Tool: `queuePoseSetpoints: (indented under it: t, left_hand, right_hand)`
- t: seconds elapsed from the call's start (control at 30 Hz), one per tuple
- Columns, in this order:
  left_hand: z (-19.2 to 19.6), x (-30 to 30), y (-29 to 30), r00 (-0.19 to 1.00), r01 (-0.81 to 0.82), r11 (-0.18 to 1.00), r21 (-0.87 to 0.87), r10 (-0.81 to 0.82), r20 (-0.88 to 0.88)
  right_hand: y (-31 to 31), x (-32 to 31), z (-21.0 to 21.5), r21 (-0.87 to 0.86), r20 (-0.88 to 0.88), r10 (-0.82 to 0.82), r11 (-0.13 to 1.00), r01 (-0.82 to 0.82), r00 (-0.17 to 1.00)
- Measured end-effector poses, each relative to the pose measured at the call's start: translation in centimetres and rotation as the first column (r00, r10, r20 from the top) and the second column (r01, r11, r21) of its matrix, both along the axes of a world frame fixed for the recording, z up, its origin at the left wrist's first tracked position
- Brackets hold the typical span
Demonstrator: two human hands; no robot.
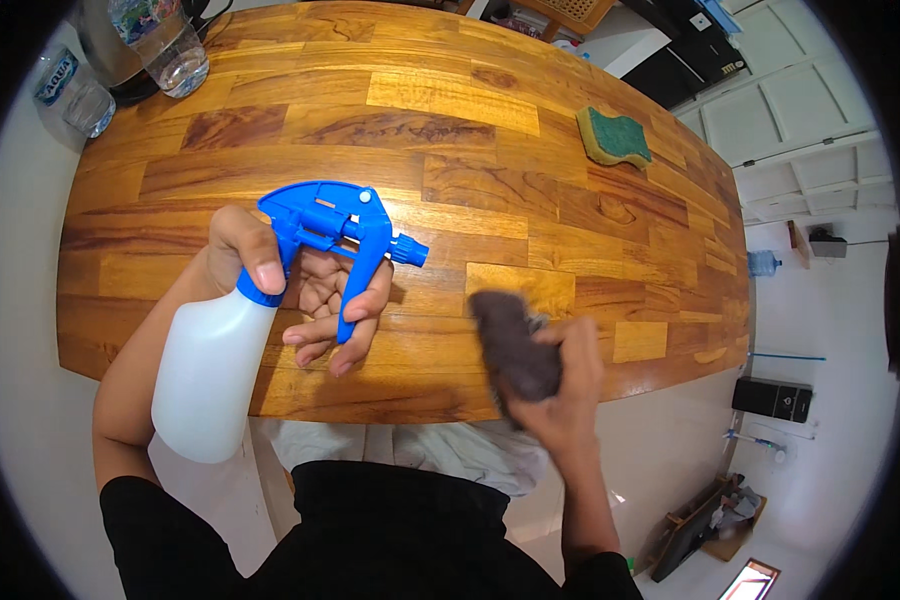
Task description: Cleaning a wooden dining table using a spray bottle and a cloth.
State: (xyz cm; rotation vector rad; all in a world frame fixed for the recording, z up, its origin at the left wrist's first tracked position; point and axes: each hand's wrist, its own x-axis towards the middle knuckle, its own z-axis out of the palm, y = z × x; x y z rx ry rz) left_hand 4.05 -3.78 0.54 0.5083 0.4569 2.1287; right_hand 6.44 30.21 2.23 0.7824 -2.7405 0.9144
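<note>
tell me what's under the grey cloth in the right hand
The grey cloth lies pressed on the wooden table, gripped by the right hand. The patch of wood beneath it is covered, so whether it is wet or dirty cannot be seen.

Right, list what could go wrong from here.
The spray bottle in the left hand points its nozzle along the table toward the right hand and its cloth, so spray may hit the hand. The glass at the far edge could get knocked by wide wiping.
</note>
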Motion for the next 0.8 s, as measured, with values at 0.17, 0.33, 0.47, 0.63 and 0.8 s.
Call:
queuePoseSetpoints:
  t: [0.17,0.33,0.47,0.63,0.8]
  left_hand:
    - [0.2,-0.4,-0.1,1.0,0.004,1.0,-0.014,-0.004,-0.012]
    - [-0.6,-0.3,-0.4,0.999,-0.022,1.0,0.021,0.023,-0.025]
    - [-0.1,-0.3,-0.4,1.0,0.013,1.0,-0.023,-0.013,-0.004]
    - [0.3,-0.5,0.0,0.999,0.018,0.999,-0.027,-0.019,-0.039]
    - [-0.3,-0.4,0.1,0.999,-0.026,0.998,-0.05,0.024,-0.039]
  right_hand:
    - [-0.2,-5.7,0.4,-0.045,-0.089,-0.231,0.973,0.228,0.969]
    - [-1.0,-3.2,-0.3,0.004,-0.153,-0.256,0.966,0.26,0.954]
    - [0.6,1.7,0.1,0.083,-0.096,-0.117,0.989,0.125,0.988]
    - [1.4,0.5,0.7,0.025,0.038,-0.166,0.986,0.165,0.985]
    - [0.1,-6.3,0.5,0.026,-0.07,-0.289,0.956,0.291,0.955]
